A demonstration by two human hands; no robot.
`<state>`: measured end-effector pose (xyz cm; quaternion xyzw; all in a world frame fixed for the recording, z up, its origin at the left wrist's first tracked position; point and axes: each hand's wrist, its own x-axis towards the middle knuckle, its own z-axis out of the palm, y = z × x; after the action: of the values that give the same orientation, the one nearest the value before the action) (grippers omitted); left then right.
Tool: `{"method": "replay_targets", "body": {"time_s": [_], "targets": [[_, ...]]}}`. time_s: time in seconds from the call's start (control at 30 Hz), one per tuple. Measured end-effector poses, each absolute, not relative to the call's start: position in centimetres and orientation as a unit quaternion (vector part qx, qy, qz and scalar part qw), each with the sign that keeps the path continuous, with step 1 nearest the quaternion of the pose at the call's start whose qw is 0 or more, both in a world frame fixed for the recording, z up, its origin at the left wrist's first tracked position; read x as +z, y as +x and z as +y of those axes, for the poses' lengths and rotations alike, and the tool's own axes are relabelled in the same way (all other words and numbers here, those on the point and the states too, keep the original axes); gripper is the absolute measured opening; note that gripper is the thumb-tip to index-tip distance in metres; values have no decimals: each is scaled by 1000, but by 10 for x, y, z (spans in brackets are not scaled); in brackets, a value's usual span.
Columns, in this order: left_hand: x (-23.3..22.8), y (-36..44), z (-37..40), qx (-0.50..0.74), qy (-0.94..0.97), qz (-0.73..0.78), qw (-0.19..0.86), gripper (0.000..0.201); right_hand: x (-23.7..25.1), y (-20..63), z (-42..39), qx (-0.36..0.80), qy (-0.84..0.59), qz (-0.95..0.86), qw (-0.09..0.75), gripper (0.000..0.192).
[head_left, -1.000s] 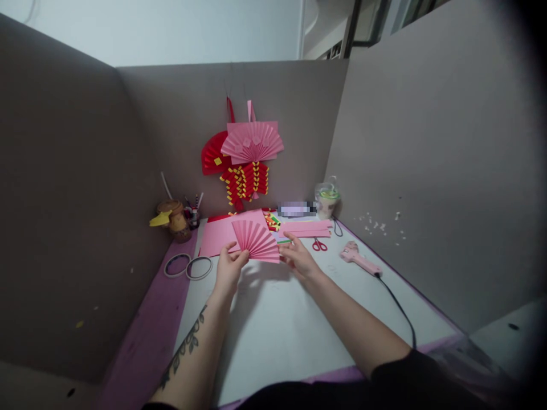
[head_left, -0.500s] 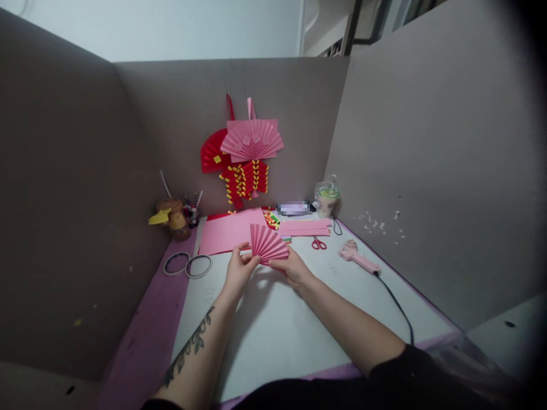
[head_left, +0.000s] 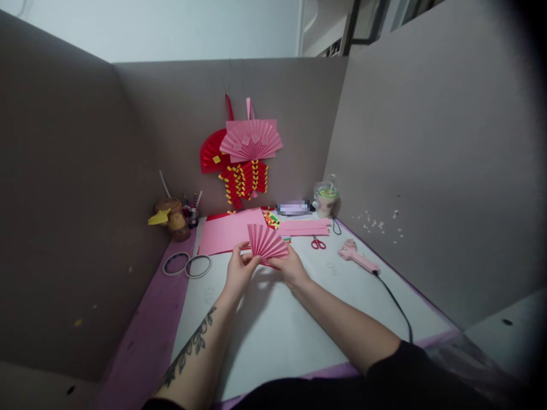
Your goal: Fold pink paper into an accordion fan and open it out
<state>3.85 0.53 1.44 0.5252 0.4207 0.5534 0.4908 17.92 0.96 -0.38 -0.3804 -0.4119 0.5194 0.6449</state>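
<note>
Step in hand: I am holding a pleated pink paper fan (head_left: 267, 243) up over the white table (head_left: 273, 330), and I judge the work to be at the shaping stage, with the pleats being gathered toward the base.
Left hand (head_left: 239, 272): I am pinching the fan's lower left edge between thumb and fingers, closed on the paper.
Right hand (head_left: 290, 266): I am gripping the fan's lower right corner, fingers curled tight on it.
Next move: I judge it is calling for a steady pinch at the base, so the folds are not springing apart.
Fan's look: it is spreading in crisp, even ribs, narrow at the bottom, wider on top.
Around it: pink paper sheets (head_left: 228, 230) are lying just behind, red scissors (head_left: 318, 244) and a pink glue gun (head_left: 358, 258) to the right, two tape rolls (head_left: 188, 265) to the left.
</note>
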Motion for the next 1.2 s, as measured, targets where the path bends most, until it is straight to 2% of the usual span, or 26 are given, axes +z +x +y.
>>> {"method": "replay_targets", "body": {"time_s": [0.13,0.3,0.7,0.8,0.97,1.2], "targets": [[15,34,9,562,518,430,481,58,-7,180,12,499,-438,-386,641,58],[21,27,12,575,491,436,488,63,-2,192,14,536,-442,-358,624,69],[24,15,17,575,443,458,514,80,5,218,22,532,-404,-342,661,58],[25,17,15,551,458,460,525,82,11,217,18,564,-364,-363,647,56],[24,22,12,533,484,453,526,80,14,208,9,630,-328,-427,560,56],[24,26,8,513,529,450,505,69,4,203,9,613,-339,-439,563,60]]}}
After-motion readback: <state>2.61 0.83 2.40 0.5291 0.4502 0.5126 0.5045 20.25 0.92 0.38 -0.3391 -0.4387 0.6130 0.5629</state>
